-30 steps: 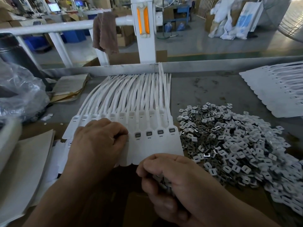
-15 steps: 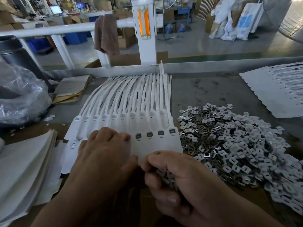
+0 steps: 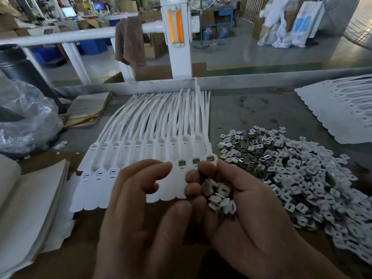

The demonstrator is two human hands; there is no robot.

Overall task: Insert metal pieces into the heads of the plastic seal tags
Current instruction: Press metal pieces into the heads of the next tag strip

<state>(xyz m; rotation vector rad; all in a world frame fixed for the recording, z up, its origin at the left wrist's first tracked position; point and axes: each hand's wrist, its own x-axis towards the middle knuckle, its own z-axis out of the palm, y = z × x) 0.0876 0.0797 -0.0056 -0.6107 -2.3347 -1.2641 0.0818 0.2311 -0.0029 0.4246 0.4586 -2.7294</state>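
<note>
A connected row of white plastic seal tags [image 3: 153, 137] lies on the table with the tails fanning away from me. Three heads at the right end show dark metal pieces [image 3: 182, 163]. My right hand [image 3: 247, 214] is turned palm up, its fingers curled round a small heap of metal pieces [image 3: 220, 196]. My left hand [image 3: 141, 198] hovers over the tags' flat ends beside it, fingers loosely curled; I see nothing in it. A big pile of loose metal pieces [image 3: 291, 170] lies to the right.
Another sheet of white tags [image 3: 346, 109] lies at the far right. Stacked white sheets [image 3: 26, 208] sit at the left, with a crumpled plastic bag [image 3: 26, 121] and papers [image 3: 88, 109] behind them. A metal rail [image 3: 261, 81] bounds the table's far edge.
My right hand has turned palm up, showing the metal pieces it holds. My left hand has lifted off the tags and moved next to the right hand.
</note>
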